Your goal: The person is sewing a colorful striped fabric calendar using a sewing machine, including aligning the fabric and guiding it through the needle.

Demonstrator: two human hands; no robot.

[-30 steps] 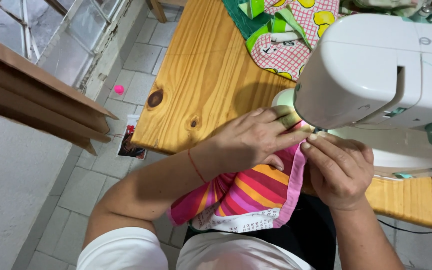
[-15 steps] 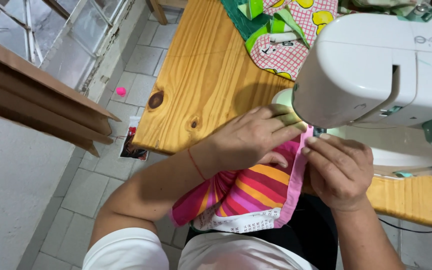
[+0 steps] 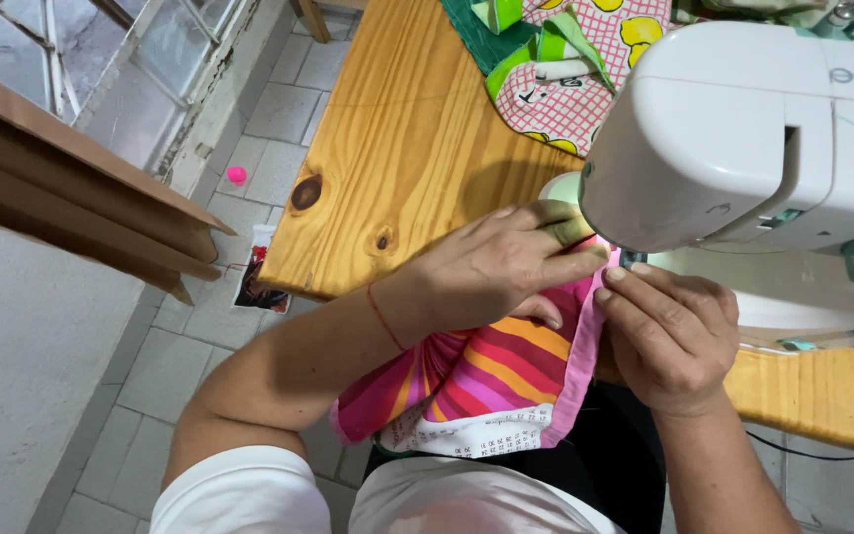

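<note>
A striped cloth [image 3: 491,371] with a pink edge is pressed flat by the left hand [image 3: 491,267] at the sewing machine [image 3: 743,138]; its edge is pinched by the right hand [image 3: 669,331], over the wooden table [image 3: 407,148]

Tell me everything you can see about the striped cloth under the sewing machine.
The striped cloth looks like soft woven fabric in pink, orange, yellow and red stripes, edged with a pink band along its right side. A white printed panel shows at its lower edge. It hangs off the wooden table toward the person's lap, bunched at the left. The left hand presses it flat; the right hand pinches its pink edge beside the white sewing machine.
</note>
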